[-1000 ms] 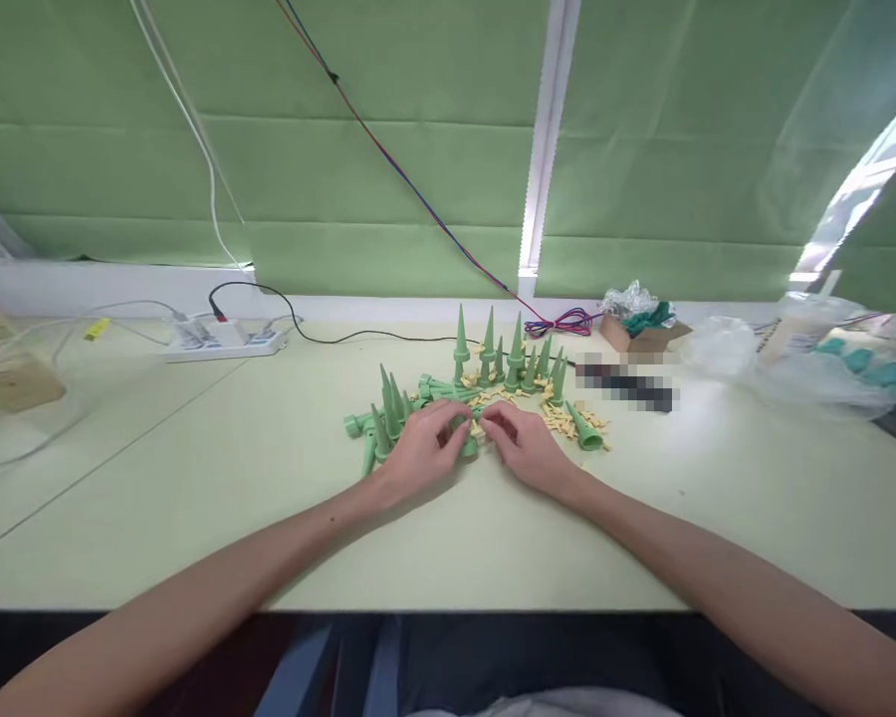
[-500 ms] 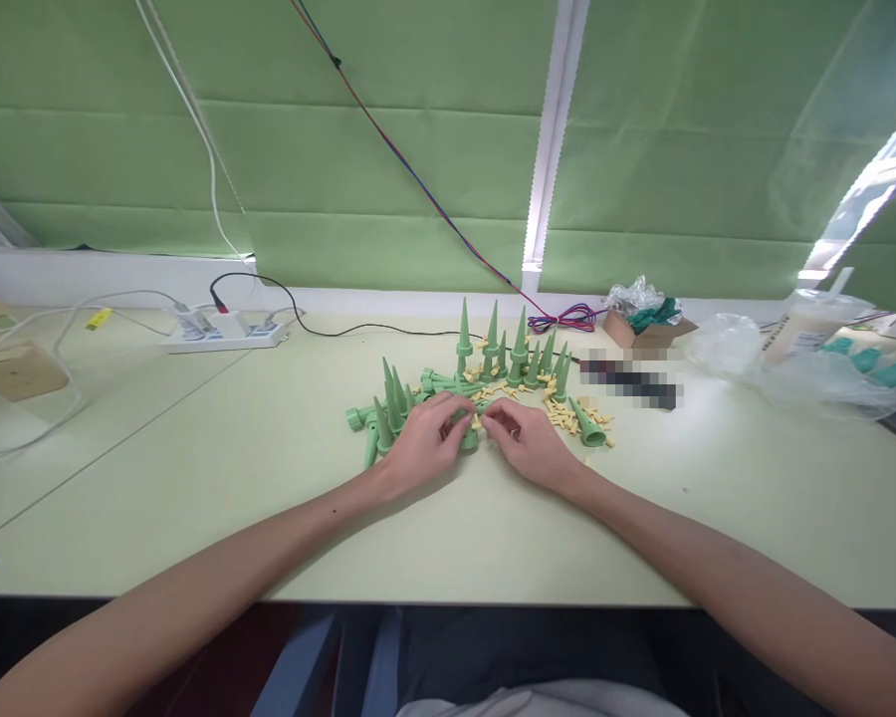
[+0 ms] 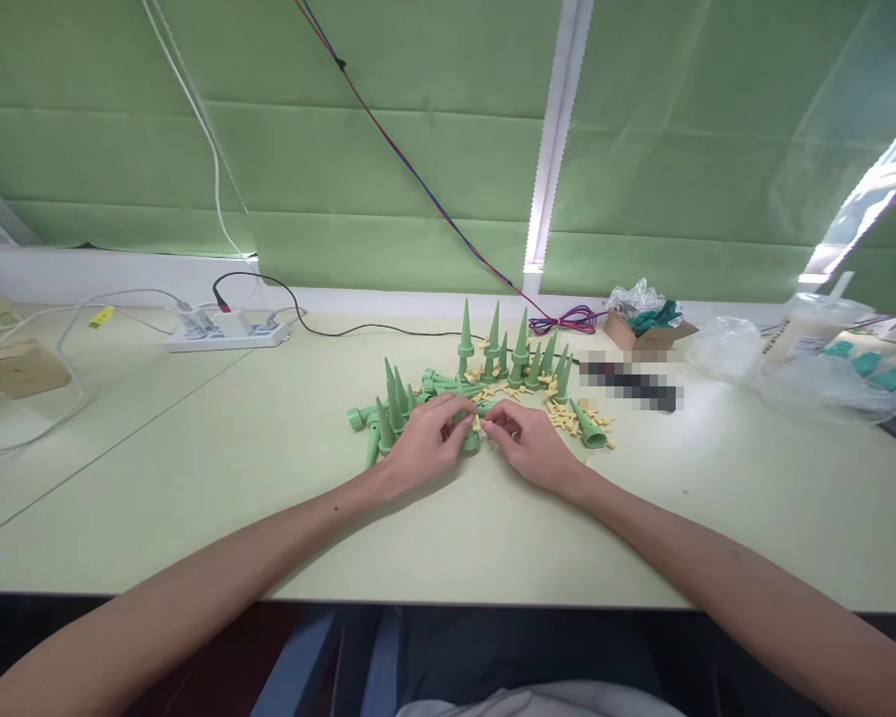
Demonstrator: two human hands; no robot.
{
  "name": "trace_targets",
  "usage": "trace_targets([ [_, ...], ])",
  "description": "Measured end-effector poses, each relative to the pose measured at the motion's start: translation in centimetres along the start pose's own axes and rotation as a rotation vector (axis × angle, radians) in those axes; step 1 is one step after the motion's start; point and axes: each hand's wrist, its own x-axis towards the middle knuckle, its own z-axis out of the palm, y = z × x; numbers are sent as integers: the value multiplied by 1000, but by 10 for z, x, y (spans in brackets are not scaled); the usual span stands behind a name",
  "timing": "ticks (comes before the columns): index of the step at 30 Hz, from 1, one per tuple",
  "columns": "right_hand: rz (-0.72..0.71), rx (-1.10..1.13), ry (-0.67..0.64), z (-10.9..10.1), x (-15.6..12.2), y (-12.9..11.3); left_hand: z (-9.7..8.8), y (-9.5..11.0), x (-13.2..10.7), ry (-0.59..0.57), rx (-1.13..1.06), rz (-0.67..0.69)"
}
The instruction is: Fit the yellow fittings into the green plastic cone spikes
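My left hand (image 3: 424, 445) rests on the pale green table (image 3: 269, 478) with its fingers curled round a green plastic cone (image 3: 468, 435). My right hand (image 3: 532, 445) is right beside it, fingertips pinched on a small yellow piece (image 3: 480, 425) at the cone's end. Behind the hands several green cones (image 3: 508, 354) stand upright, and more lie flat at the left (image 3: 377, 423). Small yellow pieces (image 3: 567, 418) are scattered among them. One cone (image 3: 588, 426) lies on its side at the right.
A white power strip (image 3: 224, 334) with cables sits at the back left. A cardboard box (image 3: 646, 329) with crumpled plastic, clear bags (image 3: 806, 373) and a cup (image 3: 806, 329) stand at the back right. A brown box (image 3: 15, 366) is at the far left. Green blinds hang behind.
Both hands have stayed together at the cone with only small finger movements. The view has shifted slightly.
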Motion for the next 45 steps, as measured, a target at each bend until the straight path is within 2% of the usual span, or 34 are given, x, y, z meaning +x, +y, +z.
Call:
trace_targets([
  [16, -40, -26, 8, -1, 0, 0, -1, -2, 1, 20, -8, 9],
  [37, 20, -138, 25, 2, 2, 3, 1, 2, -3, -22, -25, 50],
  [45, -9, -46, -2, -2, -1, -1, 0, 1, -1, 40, 18, 36],
])
